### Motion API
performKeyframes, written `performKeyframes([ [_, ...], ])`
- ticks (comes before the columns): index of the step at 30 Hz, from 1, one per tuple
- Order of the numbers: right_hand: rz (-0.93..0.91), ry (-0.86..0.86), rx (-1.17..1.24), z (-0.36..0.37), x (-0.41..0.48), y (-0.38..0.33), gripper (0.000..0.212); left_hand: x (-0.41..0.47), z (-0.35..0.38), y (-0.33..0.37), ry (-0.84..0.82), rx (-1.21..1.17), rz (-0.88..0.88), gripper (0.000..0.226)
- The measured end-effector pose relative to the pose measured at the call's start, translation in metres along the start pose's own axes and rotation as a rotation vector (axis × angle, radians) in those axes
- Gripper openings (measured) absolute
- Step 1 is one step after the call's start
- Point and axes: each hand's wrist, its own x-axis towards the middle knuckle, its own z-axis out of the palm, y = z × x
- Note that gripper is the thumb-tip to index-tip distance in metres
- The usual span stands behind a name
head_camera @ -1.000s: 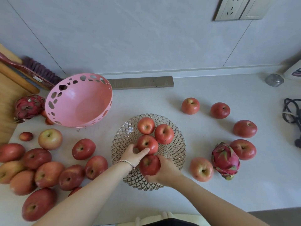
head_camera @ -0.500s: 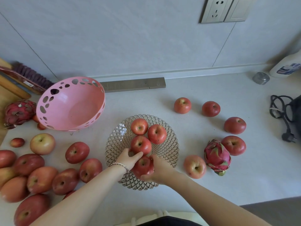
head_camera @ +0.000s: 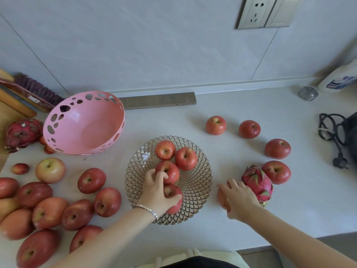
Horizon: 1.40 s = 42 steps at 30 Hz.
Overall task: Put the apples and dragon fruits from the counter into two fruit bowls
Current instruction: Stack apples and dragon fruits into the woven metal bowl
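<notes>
A clear lattice glass bowl at the counter's middle holds several red apples. My left hand grips the nearest apple inside the bowl. To the right of the bowl, my right hand lies with spread fingers over an apple on the counter, next to a dragon fruit. The pink perforated bowl stands tilted and empty at back left. A second dragon fruit lies left of it. Several apples are heaped at the left, and several more are spread at the right.
A black power cord and plug lie at the far right. A white bottle and a small metal jar stand by the wall. A grey bar lies along the back, and a brush and wooden board at far left.
My right hand let go of the near apple in the bowl and moved right onto the counter apple beside the dragon fruit. My left hand closed over the bowl's near apple.
</notes>
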Motion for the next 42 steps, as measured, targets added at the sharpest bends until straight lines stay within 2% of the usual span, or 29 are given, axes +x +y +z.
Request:
performKeyframes([
  [4, 0.037, 0.226, 0.380, -0.029, -0.005, -0.002, 0.085, -0.004, 0.005, -0.010, -0.063, 0.033, -0.001, 0.063],
  [6, -0.043, 0.318, 0.479, -0.047, -0.007, -0.009, 0.081, -0.005, 0.006, -0.012, -0.071, 0.032, 0.007, 0.064],
  [8, -0.155, 0.310, 0.519, -0.058, -0.005, -0.021, 0.083, -0.006, 0.007, -0.012, -0.067, 0.031, 0.022, 0.064],
  [13, -0.259, 0.165, 0.294, -0.045, 0.017, -0.058, 0.083, -0.005, 0.001, -0.007, -0.082, -0.041, 0.036, 0.056],
  [21, -0.432, 0.219, 0.162, -0.031, 0.029, -0.060, 0.064, -0.002, -0.001, -0.012, -0.106, -0.061, 0.036, 0.061],
  [23, -0.409, 0.227, 0.193, -0.028, 0.026, -0.062, 0.066, -0.001, -0.001, -0.013, -0.103, -0.065, 0.039, 0.061],
  [28, -0.120, 0.153, 0.350, -0.019, 0.025, -0.064, 0.083, 0.001, 0.001, -0.014, -0.103, -0.074, 0.041, 0.060],
  [32, -0.141, 0.165, 0.464, -0.018, 0.029, -0.055, 0.081, 0.000, 0.000, -0.014, -0.102, -0.086, 0.049, 0.059],
  [38, -0.151, 0.064, 0.291, -0.031, 0.030, -0.057, 0.085, 0.000, -0.002, -0.011, -0.144, -0.044, 0.023, 0.060],
  [40, -0.132, 0.024, 0.314, -0.049, 0.032, -0.052, 0.080, 0.002, -0.007, -0.009, -0.190, 0.011, 0.021, 0.062],
  [42, -0.116, 0.086, 0.395, -0.072, 0.042, -0.036, 0.066, 0.007, -0.017, -0.001, -0.156, 0.045, 0.033, 0.059],
])
